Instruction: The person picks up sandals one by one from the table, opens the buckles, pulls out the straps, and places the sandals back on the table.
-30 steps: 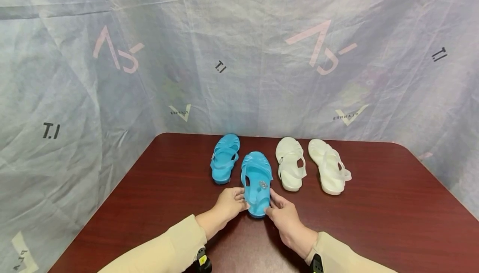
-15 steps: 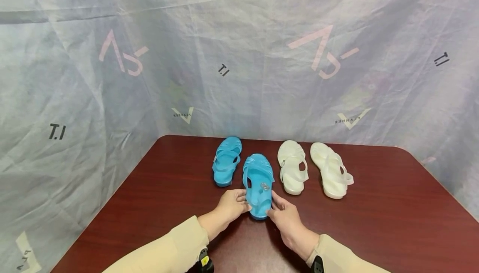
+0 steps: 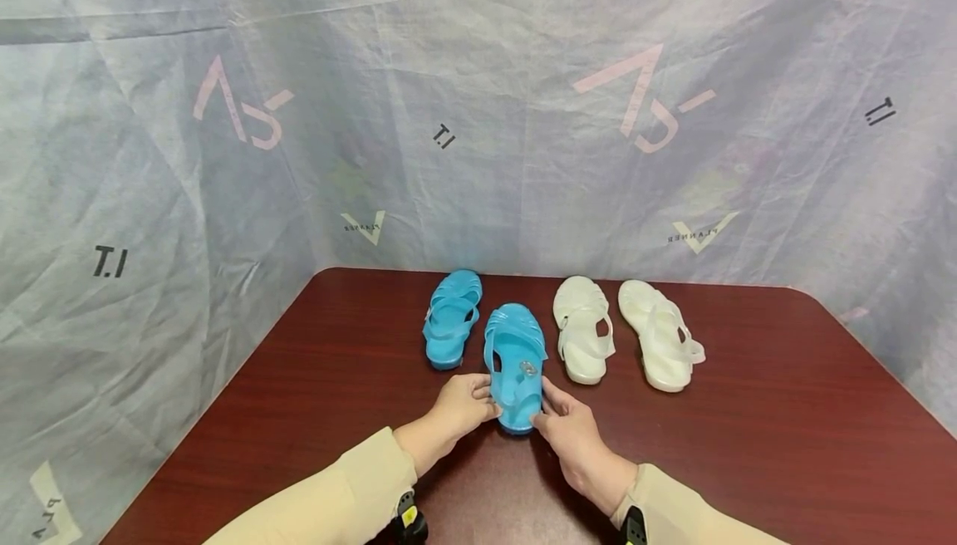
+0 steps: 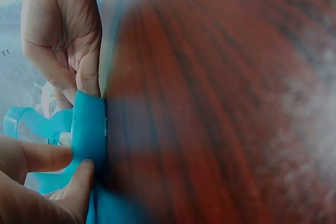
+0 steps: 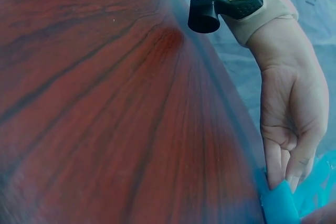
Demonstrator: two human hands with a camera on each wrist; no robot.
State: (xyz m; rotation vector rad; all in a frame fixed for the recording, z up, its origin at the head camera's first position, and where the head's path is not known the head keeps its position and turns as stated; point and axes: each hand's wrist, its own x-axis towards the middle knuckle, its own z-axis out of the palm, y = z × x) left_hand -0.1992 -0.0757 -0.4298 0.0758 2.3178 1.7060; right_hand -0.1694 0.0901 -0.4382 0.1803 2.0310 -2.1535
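A blue jelly sandal (image 3: 516,362) lies at the middle of the table, toe pointing away and heel toward me. My left hand (image 3: 458,406) holds its heel end from the left, thumb near the back edge. From the other side my right hand (image 3: 574,439) grips the same heel, fingers along its right side. In the left wrist view the blue heel (image 4: 89,124) sits between fingers of both hands. The right wrist view shows the left hand (image 5: 294,114) with fingertips at the blue heel (image 5: 281,203).
Behind and left stands another blue sandal (image 3: 452,321). Two white sandals, one upright (image 3: 583,331) and one angled (image 3: 661,337), lie to the right. All rest on a dark red wooden table (image 3: 777,412). A grey printed cloth (image 3: 486,113) hangs behind it.
The head view shifts slightly. Both hands keep their hold on the blue sandal, and none of the sandals visibly moves on the table.
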